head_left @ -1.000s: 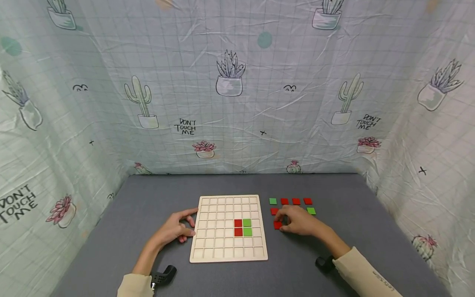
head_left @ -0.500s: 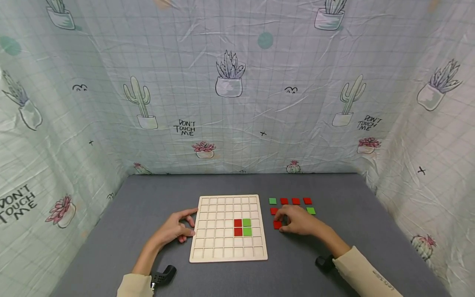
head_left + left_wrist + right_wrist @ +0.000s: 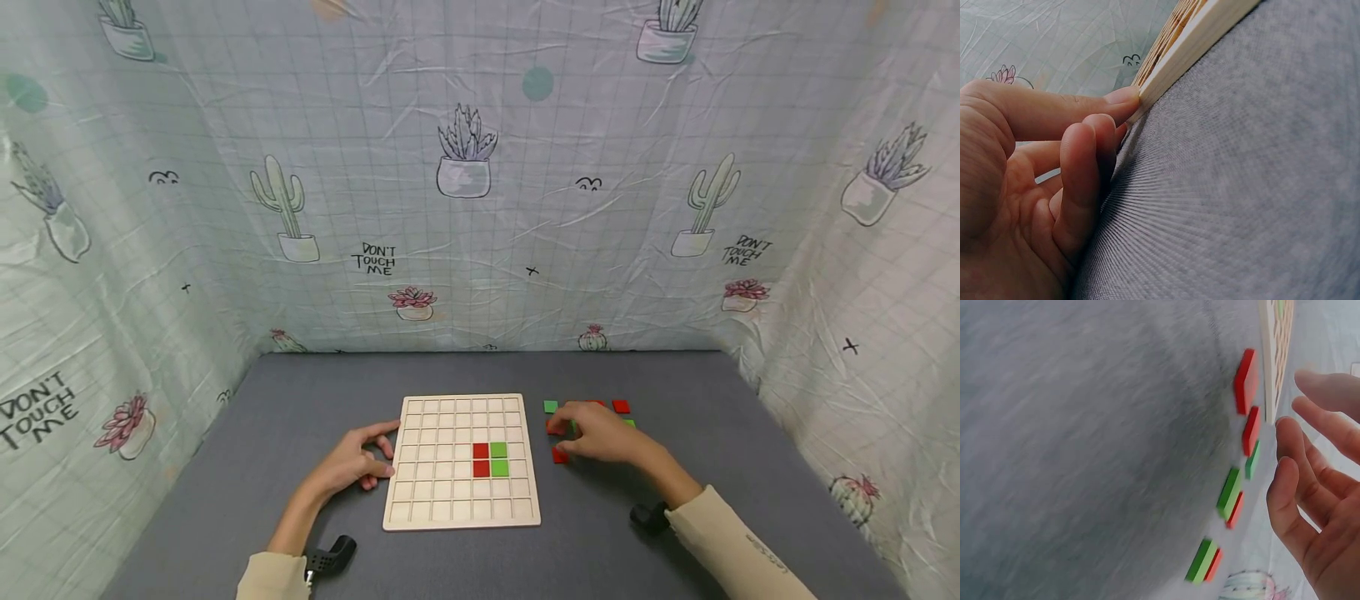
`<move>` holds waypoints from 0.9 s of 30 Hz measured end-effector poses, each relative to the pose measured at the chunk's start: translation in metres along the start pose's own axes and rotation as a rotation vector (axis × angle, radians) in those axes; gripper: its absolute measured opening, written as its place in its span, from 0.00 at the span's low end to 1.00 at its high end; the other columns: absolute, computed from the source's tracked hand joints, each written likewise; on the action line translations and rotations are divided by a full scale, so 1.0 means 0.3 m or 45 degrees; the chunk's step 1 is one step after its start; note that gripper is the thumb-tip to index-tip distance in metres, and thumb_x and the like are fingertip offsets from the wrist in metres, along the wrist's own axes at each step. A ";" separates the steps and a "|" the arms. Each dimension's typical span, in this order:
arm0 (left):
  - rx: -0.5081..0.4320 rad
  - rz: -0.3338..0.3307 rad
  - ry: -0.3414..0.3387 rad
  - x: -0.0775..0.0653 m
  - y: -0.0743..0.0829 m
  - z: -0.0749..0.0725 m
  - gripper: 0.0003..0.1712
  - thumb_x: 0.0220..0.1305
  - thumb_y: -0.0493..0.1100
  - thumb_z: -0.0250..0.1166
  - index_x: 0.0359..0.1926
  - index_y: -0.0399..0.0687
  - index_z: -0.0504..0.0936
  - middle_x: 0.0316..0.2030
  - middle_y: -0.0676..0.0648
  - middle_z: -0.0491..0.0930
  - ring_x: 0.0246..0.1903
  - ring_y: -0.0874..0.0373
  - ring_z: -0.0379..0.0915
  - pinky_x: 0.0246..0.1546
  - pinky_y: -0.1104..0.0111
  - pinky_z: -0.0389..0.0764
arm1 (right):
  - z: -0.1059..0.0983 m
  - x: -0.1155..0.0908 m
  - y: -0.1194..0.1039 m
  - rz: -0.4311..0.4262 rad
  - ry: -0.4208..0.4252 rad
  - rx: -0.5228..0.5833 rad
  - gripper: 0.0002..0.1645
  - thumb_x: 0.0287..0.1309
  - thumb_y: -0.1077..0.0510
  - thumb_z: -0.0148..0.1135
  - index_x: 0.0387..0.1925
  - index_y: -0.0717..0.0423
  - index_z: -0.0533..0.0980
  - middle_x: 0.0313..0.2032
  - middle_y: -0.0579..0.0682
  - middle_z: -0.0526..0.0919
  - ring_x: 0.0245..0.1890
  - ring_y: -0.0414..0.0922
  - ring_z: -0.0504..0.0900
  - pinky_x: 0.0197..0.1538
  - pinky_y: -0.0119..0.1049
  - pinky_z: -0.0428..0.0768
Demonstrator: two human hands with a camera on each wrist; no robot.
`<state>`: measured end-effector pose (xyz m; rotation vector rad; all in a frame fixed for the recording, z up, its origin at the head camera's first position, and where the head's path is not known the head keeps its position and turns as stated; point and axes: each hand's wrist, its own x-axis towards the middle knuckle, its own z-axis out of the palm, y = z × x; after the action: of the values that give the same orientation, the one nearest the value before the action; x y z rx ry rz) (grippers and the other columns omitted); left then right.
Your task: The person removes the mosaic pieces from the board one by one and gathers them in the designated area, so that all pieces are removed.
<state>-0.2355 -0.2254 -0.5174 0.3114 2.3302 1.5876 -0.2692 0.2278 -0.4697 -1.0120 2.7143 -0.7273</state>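
Note:
A pale wooden grid board [image 3: 423,492] lies flat on the table; red tiles [image 3: 481,468] and green tiles [image 3: 500,467] form a two-by-two block in its cells. My left hand [image 3: 351,462] touches the board's left edge, index finger and thumb extended. The left wrist view shows the thumb [image 3: 1085,109] pressing on the board's side [image 3: 1197,47]. Over the loose tiles hovers my right hand [image 3: 603,433], fingers spread and holding nothing. Its thumb tip overlaps the nearest red tile [image 3: 559,457] in the head view. In the right wrist view that hand [image 3: 1325,494] is clear of the tiles.
Loose tiles lie in rows right of the board, including a green tile [image 3: 551,407] and a red tile [image 3: 621,407] in the far row; the right hand partly covers several. A cactus-print cloth [image 3: 465,225] walls in the grey table [image 3: 330,379].
My right hand has risen and shifted slightly away from me and leftward, off the nearest red tile, which stays in place. It now covers part of the far row. My left hand stays put.

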 end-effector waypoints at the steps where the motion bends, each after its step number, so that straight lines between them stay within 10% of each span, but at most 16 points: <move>1: 0.001 -0.004 0.002 0.000 0.001 0.000 0.49 0.55 0.31 0.74 0.77 0.38 0.64 0.41 0.36 0.76 0.16 0.61 0.72 0.17 0.68 0.79 | 0.003 0.008 -0.005 -0.004 0.001 -0.009 0.14 0.62 0.57 0.71 0.49 0.55 0.84 0.44 0.48 0.85 0.31 0.34 0.79 0.39 0.30 0.79; 27: -0.006 0.006 0.004 -0.002 -0.004 -0.004 0.49 0.53 0.31 0.74 0.77 0.38 0.65 0.40 0.37 0.76 0.17 0.62 0.71 0.18 0.68 0.79 | 0.131 0.256 -0.176 -0.152 -0.072 0.021 0.10 0.65 0.58 0.67 0.47 0.52 0.86 0.42 0.47 0.86 0.34 0.35 0.79 0.41 0.31 0.79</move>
<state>-0.2353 -0.2270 -0.5181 0.3135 2.3296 1.5968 -0.2853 0.1282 -0.4762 -1.1806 2.6140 -0.7267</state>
